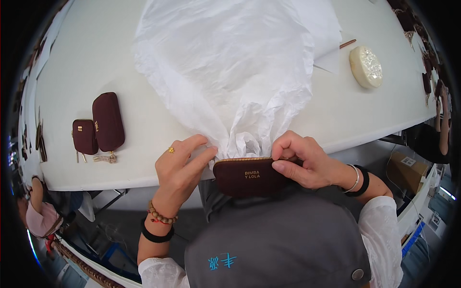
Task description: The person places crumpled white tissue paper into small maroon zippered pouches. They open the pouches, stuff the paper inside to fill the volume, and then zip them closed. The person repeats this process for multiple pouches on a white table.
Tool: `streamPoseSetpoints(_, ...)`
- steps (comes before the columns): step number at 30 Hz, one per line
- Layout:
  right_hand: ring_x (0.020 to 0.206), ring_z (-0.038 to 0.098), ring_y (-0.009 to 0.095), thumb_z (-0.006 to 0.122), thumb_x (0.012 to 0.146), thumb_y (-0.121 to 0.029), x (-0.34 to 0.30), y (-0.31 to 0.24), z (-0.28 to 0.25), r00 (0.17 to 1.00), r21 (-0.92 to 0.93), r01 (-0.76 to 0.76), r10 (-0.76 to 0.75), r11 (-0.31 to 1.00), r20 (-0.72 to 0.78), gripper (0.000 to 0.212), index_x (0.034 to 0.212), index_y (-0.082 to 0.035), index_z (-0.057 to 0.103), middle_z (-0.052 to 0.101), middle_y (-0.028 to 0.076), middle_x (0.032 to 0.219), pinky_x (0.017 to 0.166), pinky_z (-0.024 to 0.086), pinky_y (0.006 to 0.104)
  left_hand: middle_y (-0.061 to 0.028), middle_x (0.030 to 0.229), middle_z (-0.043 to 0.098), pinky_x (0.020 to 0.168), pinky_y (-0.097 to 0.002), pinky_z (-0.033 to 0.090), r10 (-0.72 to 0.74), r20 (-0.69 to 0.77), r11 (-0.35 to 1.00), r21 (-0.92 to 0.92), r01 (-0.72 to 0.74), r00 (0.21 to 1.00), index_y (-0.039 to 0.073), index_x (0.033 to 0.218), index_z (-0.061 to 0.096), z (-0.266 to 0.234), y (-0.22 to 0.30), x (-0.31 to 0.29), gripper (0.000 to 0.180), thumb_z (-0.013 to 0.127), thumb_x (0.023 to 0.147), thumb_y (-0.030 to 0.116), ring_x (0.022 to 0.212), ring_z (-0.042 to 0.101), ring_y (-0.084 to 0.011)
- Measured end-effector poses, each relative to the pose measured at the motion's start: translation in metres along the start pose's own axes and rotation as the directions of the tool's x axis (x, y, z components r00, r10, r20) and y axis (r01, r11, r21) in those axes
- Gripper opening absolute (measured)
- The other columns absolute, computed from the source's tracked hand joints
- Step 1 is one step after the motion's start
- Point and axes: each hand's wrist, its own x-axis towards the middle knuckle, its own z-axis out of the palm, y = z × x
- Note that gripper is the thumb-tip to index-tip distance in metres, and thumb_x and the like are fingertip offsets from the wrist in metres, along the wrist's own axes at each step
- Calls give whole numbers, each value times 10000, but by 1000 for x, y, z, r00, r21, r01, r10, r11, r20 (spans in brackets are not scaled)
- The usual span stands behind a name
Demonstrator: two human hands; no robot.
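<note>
Evenly tuck crumpled white paper (225,62) inside; right hand (307,163) pinches the rounded maroon fabric pouch (249,186). Left hand (185,161): grip unclear.

A workshop, on the evidence of a broad white tabletop (81,57) carrying matching maroon pouches (109,122) and a large spread of paper (225,53). A grey work apron (288,240) is worn at it; a co-worker (43,220) shows at the left edge, a second co-worker (430,139) at the right, near a brown carton (406,169). Dark goods (406,21) crowd the upper right, perhaps more bags, though the rim blurs them.
</note>
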Motion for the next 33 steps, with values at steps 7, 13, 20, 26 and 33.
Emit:
streamPoseSetpoints(7, 548, 487, 127, 570, 911, -68, -8, 4, 8, 994, -92, -11, 1, 996, -111, 155, 1000, -52, 444, 553, 42, 637, 549, 396, 251, -79, 929, 646, 589, -241, 449, -444, 201, 608, -648, 459, 873, 9, 889, 643, -6, 32, -2, 123, 692, 778, 0, 684, 567, -148)
streamPoseSetpoints(13, 596, 521, 98, 576, 900, -16, -6, 8, 12, 995, -55, -28, 22, 998, -101, 174, 1020, -27, 451, 599, 71, 789, 531, 393, 233, -71, 898, 651, 636, -224, 446, -386, 427, 563, -593, 576, 818, 3, 958, 612, -14, 42, -13, 166, 684, 842, 97, 700, 568, -100)
streamPoseSetpoints(20, 564, 507, 160, 626, 753, -80, 31, -20, -31, 876, -821, 456, -337, 343, 346, 201, 951, -75, 597, 579, 49, 1114, 514, 411, 303, -22, 802, 640, 585, -210, 422, -413, 418, 472, -661, 583, 809, 13, 935, 613, -5, 37, -15, 160, 682, 862, 137, 664, 529, -66)
streamPoseSetpoints(26, 599, 535, 159, 638, 824, -134, 27, -20, -33, 966, -648, 253, -151, 718, 211, 191, 1000, -62, 620, 598, 46, 1075, 518, 410, 279, -9, 779, 607, 564, -192, 373, -454, 358, 407, -731, 547, 816, 6, 887, 601, -7, 35, -22, 190, 666, 884, 185, 640, 474, -46)
streamPoseSetpoints(33, 533, 483, 186, 638, 889, -314, 15, -38, -12, 916, -166, -159, 208, 973, 344, 290, 834, -44, 546, 527, 63, 654, 494, 377, 319, 7, 738, 541, 590, -190, 358, -527, 344, 301, -780, 549, 777, 9, 881, 557, 2, 51, -24, 199, 652, 899, 183, 657, 452, -44)
